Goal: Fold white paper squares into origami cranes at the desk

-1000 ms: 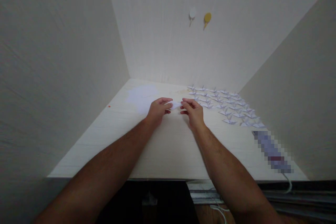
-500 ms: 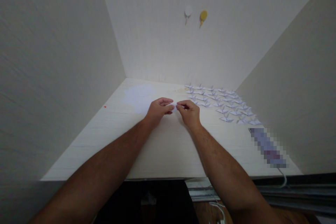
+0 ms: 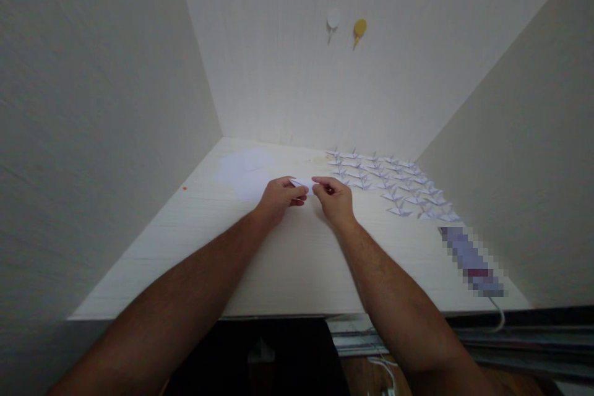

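A small piece of folded white paper [image 3: 302, 184] is held just above the table, between my two hands. My left hand [image 3: 281, 195] pinches its left part, with the thumb on top and fingers beneath. From the other side, my right hand [image 3: 335, 197] grips the paper's right end between thumb and fingertips. Finer folds are too small to make out. To the right of my hands, several folded paper cranes [image 3: 385, 184] stand in rows on the white table [image 3: 292, 266].
Pale paper sheets [image 3: 245, 170] lie at the back left. A blurred-out flat object [image 3: 471, 260] with a white cable [image 3: 500, 315] rests near the right edge. A white hook [image 3: 333, 18] and a yellow hook [image 3: 359, 27] are on the back wall. An orange speck [image 3: 184, 188] lies left.
The folded paper has turned, so more of its white surface shows between my hands. My left fingers have shifted around it slightly; my right hand stays nearly in place.
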A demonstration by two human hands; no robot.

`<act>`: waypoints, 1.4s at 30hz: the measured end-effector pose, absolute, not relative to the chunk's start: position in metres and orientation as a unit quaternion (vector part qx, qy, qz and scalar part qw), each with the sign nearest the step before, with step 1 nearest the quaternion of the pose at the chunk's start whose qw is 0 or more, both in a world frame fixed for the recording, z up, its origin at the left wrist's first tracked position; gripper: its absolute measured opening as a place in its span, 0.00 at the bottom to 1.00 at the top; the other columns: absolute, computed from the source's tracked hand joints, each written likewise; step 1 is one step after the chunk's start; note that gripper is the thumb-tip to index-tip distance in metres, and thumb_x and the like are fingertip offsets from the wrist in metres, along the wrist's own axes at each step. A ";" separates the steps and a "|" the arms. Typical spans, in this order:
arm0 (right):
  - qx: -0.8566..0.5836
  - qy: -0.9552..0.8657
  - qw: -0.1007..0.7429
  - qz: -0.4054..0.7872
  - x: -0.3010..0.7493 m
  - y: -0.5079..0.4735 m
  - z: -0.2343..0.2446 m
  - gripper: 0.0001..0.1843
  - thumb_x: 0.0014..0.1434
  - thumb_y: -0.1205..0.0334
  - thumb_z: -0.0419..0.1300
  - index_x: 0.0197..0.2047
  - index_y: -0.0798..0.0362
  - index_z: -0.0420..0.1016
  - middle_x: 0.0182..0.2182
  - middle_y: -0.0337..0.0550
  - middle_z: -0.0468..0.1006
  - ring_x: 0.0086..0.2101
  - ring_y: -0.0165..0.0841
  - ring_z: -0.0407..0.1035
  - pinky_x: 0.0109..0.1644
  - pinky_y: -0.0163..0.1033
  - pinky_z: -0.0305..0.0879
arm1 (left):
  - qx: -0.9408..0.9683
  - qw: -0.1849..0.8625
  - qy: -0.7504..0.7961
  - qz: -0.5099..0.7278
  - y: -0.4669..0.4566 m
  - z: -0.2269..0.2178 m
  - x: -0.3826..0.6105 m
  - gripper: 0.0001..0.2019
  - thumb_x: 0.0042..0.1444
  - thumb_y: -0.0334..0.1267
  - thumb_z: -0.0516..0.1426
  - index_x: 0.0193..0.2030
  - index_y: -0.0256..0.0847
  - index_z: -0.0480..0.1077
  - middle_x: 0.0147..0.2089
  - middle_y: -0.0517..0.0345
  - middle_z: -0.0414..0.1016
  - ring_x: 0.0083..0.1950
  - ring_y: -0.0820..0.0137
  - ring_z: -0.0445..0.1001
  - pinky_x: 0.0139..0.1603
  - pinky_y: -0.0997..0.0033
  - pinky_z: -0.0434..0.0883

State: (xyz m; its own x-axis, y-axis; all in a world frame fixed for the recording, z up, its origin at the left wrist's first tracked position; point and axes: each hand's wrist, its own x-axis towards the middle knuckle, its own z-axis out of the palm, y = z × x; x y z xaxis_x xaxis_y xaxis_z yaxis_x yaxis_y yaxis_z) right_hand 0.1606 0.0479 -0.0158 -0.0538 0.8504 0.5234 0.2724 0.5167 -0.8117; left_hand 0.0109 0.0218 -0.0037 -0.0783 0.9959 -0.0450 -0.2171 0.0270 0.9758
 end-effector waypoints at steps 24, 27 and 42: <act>-0.442 -0.707 0.490 0.253 0.159 0.041 -0.011 0.05 0.53 0.61 0.59 0.32 0.53 0.74 0.30 0.41 0.77 0.27 0.30 0.70 0.33 0.36 0.69 | 0.488 0.490 0.511 0.511 0.019 -0.001 0.013 0.08 0.42 0.39 0.62 0.26 0.35 0.73 0.22 0.55 0.73 0.23 0.70 0.72 0.25 0.72 0.69; -0.406 -0.750 0.483 0.198 0.160 0.041 -0.012 0.06 0.55 0.62 0.57 0.33 0.53 0.74 0.32 0.42 0.77 0.30 0.30 0.71 0.35 0.35 0.69 | 0.456 0.510 0.510 0.521 0.020 -0.003 0.014 0.08 0.41 0.38 0.63 0.26 0.35 0.72 0.21 0.56 0.72 0.23 0.70 0.72 0.25 0.71 0.69; -0.320 -0.832 0.446 0.078 0.165 0.045 -0.012 0.10 0.62 0.62 0.53 0.39 0.50 0.76 0.39 0.46 0.79 0.43 0.36 0.70 0.51 0.43 0.66 | 0.392 0.563 0.475 0.551 0.019 -0.003 0.015 0.07 0.39 0.34 0.64 0.23 0.35 0.71 0.20 0.57 0.71 0.23 0.72 0.72 0.27 0.72 0.69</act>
